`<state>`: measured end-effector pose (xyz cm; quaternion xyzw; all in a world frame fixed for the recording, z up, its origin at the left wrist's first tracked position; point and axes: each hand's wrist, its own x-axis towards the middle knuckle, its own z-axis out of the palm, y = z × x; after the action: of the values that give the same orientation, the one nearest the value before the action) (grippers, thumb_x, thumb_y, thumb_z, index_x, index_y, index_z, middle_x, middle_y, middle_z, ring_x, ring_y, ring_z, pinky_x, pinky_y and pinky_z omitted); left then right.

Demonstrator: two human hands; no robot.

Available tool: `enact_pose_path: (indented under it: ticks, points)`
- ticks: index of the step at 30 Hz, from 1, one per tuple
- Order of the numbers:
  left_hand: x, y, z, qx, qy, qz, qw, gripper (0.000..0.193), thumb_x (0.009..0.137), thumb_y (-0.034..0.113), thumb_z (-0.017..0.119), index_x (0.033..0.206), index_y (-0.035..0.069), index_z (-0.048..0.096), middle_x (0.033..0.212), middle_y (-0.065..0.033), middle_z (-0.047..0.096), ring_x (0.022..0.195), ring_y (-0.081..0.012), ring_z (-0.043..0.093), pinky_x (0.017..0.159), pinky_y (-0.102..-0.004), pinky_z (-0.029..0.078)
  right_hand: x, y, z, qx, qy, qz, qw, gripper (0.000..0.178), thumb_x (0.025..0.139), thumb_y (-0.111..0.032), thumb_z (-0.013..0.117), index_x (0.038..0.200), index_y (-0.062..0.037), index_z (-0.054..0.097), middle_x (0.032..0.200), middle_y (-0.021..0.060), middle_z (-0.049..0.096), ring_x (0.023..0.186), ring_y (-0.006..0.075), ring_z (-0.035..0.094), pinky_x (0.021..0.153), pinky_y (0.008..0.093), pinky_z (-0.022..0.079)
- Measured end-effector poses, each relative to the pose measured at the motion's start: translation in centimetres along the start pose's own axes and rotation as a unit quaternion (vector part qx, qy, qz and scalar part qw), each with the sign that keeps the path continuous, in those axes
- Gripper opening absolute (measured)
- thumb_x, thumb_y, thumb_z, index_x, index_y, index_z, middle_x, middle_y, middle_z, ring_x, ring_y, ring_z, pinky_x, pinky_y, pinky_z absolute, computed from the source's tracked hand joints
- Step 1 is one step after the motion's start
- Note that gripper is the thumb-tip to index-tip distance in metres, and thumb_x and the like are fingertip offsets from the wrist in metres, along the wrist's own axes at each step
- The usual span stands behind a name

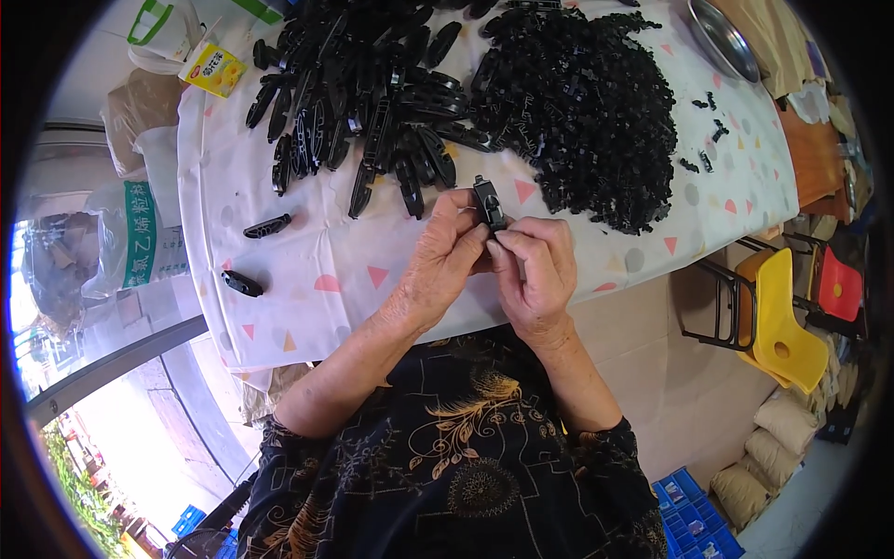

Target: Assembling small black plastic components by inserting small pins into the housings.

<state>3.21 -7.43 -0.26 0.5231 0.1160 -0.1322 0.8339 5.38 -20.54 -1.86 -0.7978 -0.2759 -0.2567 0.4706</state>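
Near the table's front edge, both my hands are at one black plastic part (490, 203), long and narrow with a small tab at its top end. My left hand (438, 256) grips it from the left, thumb against its lower side. My right hand (538, 275) pinches at its lower end, and the fingertips hide whether a smaller piece is there. Beyond my hands lies a heap of long black plastic parts (372, 102). To its right is a big pile of small black plastic pieces (587, 121).
Two black parts lie apart at the left, one oblong (267, 226), one shorter (242, 283). Several small pieces (705, 162) are scattered right of the pile. A metal bowl (723, 39) and a yellow box (213, 70) sit at the far corners. A yellow chair (782, 321) stands right.
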Motion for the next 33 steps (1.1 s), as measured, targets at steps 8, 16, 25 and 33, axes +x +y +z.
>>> enact_pose_path:
  ticks: [8,16,25,33]
  points:
    - [0.0,-0.3,-1.8,0.131,-0.08,0.077,0.985,0.043,0.089,-0.005,0.048,0.128,0.006,0.031,0.116,-0.0082,0.052,0.109,-0.0138,0.05,0.09,-0.03,0.046,0.1,0.2,0.2,0.416,-0.057,0.396,0.816,0.028,0.083,0.004,0.063,0.107,-0.0018,0.051,0.107,0.0043,0.055,0.092,0.01,0.052,0.086,0.0251,0.045]
    - [-0.2,1.4,-2.4,0.226,-0.03,0.051,0.972,0.069,0.083,-0.009,0.057,0.14,0.01,0.023,0.104,-0.0079,0.059,0.098,-0.0136,0.057,0.084,-0.0273,0.048,0.7,0.3,1.4,0.474,-0.119,0.442,0.752,0.035,0.087,0.003,0.059,0.12,0.0023,0.047,0.108,0.0054,0.057,0.1,0.0112,0.055,0.09,0.0259,0.046]
    - [-0.9,2.4,-4.5,0.262,-0.018,0.104,0.959,0.057,0.084,-0.009,0.051,0.135,0.009,0.033,0.102,-0.0113,0.061,0.093,-0.0153,0.061,0.075,-0.0327,0.052,1.0,-0.5,3.5,0.491,-0.119,0.454,0.734,0.025,0.086,0.002,0.061,0.109,0.0011,0.051,0.099,0.0037,0.06,0.09,0.0098,0.058,0.082,0.025,0.047]
    - [-3.9,6.9,-10.8,0.645,0.121,0.161,0.737,0.033,0.077,-0.001,0.061,0.108,0.009,0.054,0.089,-0.0116,0.062,0.078,-0.031,0.062,0.068,-0.0386,0.05,3.4,1.3,-2.4,-0.097,-0.162,0.127,0.974,0.026,0.07,-0.005,0.073,0.092,-0.0026,0.06,0.092,0.0098,0.058,0.085,0.0258,0.058,0.077,0.0333,0.045]
